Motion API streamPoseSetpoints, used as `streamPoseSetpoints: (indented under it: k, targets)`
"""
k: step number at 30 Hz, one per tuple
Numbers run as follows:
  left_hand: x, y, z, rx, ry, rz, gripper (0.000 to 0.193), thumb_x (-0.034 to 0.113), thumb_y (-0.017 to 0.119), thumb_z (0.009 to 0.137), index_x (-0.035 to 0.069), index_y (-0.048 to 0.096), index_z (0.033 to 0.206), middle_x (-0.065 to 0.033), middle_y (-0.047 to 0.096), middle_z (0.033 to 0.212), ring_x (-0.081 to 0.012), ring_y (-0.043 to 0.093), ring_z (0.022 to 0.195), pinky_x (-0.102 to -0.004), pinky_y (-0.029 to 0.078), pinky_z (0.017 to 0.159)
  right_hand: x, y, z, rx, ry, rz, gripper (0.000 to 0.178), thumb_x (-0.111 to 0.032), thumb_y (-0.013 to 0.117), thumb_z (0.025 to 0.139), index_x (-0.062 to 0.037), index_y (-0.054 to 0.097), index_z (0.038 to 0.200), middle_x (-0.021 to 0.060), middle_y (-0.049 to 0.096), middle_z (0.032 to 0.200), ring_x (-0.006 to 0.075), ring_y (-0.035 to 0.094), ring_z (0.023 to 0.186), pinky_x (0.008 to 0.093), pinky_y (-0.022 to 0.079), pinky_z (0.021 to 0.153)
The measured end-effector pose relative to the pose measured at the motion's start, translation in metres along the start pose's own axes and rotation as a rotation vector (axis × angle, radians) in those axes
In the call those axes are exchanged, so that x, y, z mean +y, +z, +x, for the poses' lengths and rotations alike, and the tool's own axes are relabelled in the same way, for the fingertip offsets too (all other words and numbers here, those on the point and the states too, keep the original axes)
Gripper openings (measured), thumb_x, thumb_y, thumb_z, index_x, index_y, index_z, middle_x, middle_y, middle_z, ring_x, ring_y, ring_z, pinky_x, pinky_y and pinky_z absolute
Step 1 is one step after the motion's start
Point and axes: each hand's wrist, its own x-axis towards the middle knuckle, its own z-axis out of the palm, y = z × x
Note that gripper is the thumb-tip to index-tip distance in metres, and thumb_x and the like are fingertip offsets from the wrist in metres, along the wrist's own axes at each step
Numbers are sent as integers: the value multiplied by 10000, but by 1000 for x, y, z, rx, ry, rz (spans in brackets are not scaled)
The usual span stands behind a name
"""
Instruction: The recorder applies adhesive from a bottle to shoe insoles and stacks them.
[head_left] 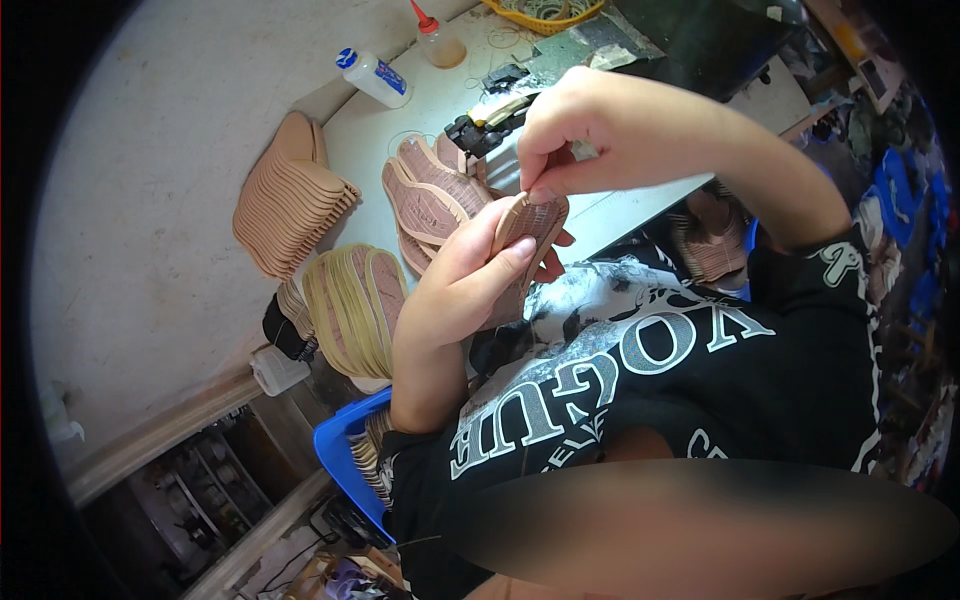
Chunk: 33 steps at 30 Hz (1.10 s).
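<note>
My left hand (475, 265) holds up a brown shoe insole (535, 225) with a tan rim, thumb on its face and fingers behind. At the insole's top end, my right hand (570, 140) pinches the rim between thumb and finger. Whether a thread or strip is also caught in that pinch, I cannot tell. Behind my left hand, several similar brown insoles (425, 205) lie overlapping on the white table (350, 135). The lower part of the held insole is partly hidden by my left hand.
Tan curved insoles (290, 205) stand stacked by the wall, near yellow-edged insoles (350, 310). A white bottle (372, 78), a red-nozzled bottle (438, 42) and a yellow basket (545, 15) are at the back. Blue bins (345, 455) with insoles flank me. A dark machine part (480, 135) sits beyond my hands.
</note>
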Motion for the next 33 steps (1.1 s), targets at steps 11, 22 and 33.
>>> streamPoseSetpoints:
  k: [11, 22, 33]
  targets:
    - [-31, -89, -32, 691, 196, 87, 342, 138, 596, 984, -21, 556, 1285, -78, 642, 1165, -110, 616, 1005, -278, 509, 883, 30, 78, -34, 387, 319, 679, 265, -249, 555, 1028, -69, 542, 834, -75, 404, 754, 34, 380, 704, 210, 318, 625]
    - [-81, -119, -111, 1175, -251, 1652, 558, 316, 752, 801, 55, 585, 1265, -156, 531, 1308, -335, 440, 1280, -555, 367, 1027, 68, 116, -65, 314, 573, 652, 228, -234, 614, 992, -39, 597, 875, -11, 577, 719, 53, 524, 682, 210, 413, 614]
    - [-139, -75, -135, 1145, -334, 1745, 539, 147, 688, 803, 112, 568, 1328, -109, 490, 1333, -299, 416, 1261, -511, 277, 1035, 73, 129, -38, 274, 507, 868, 293, -305, 567, 1024, -67, 566, 855, -9, 575, 724, 70, 551, 659, 214, 420, 624]
